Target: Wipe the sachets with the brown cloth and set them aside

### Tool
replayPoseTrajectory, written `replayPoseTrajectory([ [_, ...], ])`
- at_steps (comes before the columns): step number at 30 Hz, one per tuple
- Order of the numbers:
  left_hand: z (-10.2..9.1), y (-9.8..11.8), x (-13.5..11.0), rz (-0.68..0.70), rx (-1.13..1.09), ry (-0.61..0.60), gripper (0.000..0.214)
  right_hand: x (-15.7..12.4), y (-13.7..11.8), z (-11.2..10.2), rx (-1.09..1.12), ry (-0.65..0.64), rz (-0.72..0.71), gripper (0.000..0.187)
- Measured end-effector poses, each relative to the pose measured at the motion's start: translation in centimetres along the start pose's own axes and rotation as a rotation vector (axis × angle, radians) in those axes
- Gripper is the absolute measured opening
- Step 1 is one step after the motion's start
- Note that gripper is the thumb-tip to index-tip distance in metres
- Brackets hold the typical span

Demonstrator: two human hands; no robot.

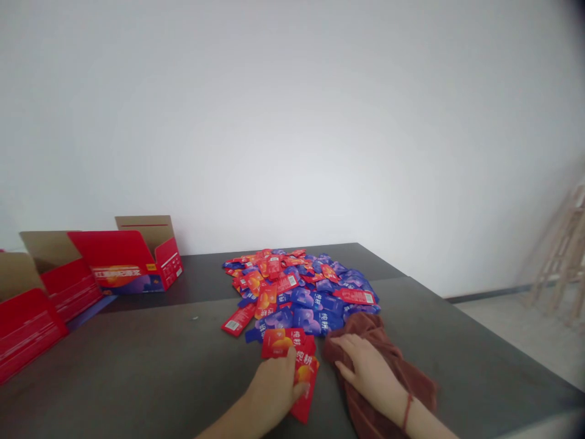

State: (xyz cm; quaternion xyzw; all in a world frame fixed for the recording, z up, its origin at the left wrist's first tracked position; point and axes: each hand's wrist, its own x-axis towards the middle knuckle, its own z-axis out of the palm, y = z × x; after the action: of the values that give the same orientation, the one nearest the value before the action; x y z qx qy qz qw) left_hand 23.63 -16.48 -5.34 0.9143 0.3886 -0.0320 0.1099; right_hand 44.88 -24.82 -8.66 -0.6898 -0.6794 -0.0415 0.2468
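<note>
My left hand [274, 384] is closed at the near edge of the pile, thumb and forefinger on a red sachet [305, 384] with orange fruit printed on it. Another red sachet [276, 341] lies just beyond its fingertips. To the right, my right hand [368, 369] grips a crumpled brown cloth [411, 381] on the tabletop, its fingers bent over the near folds. The cloth touches the front right of a heap of red and purple sachets [315, 299]. The undersides of both hands are hidden.
Open red cartons [132, 268] with raised flaps stand along the left side of the dark table [137, 360]. A white wall [292, 122] rises behind the table. The table's right edge slants toward me, and a wooden stand [562, 256] is on the floor beyond it.
</note>
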Motion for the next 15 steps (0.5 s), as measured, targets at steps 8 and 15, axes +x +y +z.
replayPoseTrajectory([
  [8,-1.4,-1.9,0.5,0.433,0.051,0.036,0.035,1.0,-1.4,1.3,0.004,-0.082,-0.068,0.028],
  [15,-1.9,-1.6,2.7,0.800,0.120,0.022,0.065,0.7,-0.7,2.2,0.018,0.029,-0.045,0.022],
])
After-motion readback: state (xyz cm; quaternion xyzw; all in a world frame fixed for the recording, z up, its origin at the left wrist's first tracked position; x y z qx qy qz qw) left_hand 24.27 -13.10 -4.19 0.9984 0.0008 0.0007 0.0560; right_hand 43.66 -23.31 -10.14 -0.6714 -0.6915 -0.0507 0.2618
